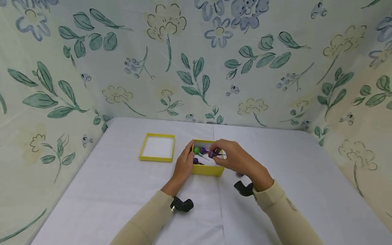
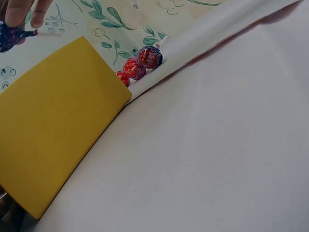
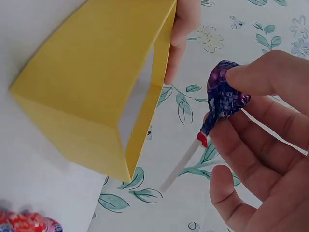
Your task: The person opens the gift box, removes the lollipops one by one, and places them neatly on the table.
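The right grip (image 1: 235, 156) pinches 1 lollipop (image 3: 223, 93), apparently loading the box (image 1: 206, 170) just below it, while the left grip (image 1: 182, 166), fingers straight, steadies the wall; next likely calls for lowering and releasing.

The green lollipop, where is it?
In the head view, the green lollipop sits inside the yellow box, toward its left side, beside a purple lollipop and near the left hand.

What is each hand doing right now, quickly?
Left hand: open, resting against the side of the yellow box.
Right hand: closed, holding a wrapped lollipop.
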### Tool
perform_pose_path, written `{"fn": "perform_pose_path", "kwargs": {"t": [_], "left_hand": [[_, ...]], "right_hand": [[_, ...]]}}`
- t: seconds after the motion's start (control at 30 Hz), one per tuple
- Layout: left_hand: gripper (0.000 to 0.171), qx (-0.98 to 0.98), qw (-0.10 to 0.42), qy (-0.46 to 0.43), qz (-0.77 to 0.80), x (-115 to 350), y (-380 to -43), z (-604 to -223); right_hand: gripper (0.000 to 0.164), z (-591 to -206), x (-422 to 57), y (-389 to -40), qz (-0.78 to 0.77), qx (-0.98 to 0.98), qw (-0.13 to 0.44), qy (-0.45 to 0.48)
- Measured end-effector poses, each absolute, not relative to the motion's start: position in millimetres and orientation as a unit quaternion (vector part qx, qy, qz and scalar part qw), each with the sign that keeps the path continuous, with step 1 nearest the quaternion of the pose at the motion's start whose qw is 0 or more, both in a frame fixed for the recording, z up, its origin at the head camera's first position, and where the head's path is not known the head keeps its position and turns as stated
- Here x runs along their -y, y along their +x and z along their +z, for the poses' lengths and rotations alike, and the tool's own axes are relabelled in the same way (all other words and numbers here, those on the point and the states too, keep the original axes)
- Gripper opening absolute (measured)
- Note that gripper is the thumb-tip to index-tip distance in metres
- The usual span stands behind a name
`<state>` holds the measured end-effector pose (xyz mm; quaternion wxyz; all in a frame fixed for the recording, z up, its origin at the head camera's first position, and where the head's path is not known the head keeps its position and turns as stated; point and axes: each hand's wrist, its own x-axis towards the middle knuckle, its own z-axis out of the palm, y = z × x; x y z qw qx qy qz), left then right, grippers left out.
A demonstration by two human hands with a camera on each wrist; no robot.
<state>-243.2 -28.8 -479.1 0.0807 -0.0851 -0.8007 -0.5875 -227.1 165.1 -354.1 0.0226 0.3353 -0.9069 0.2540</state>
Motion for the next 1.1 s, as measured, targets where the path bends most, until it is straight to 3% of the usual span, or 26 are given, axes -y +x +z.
{"fn": "perform_pose_path", "kwargs": {"t": [0.4, 1.1], "left_hand": [[0.05, 0.794, 0.085, -0.094, -0.594, 28.5, -244.7, -480.6], [0.05, 0.795, 0.081, -0.091, -0.595, 27.2, -242.4, -478.0]], "right_hand": [[0.027, -356.9, -204.4, -199.7, 0.228, 0.931, 0.03, 0.285], [0.034, -400.6, -247.7, -181.4, 0.198, 0.953, 0.008, 0.229]]}}
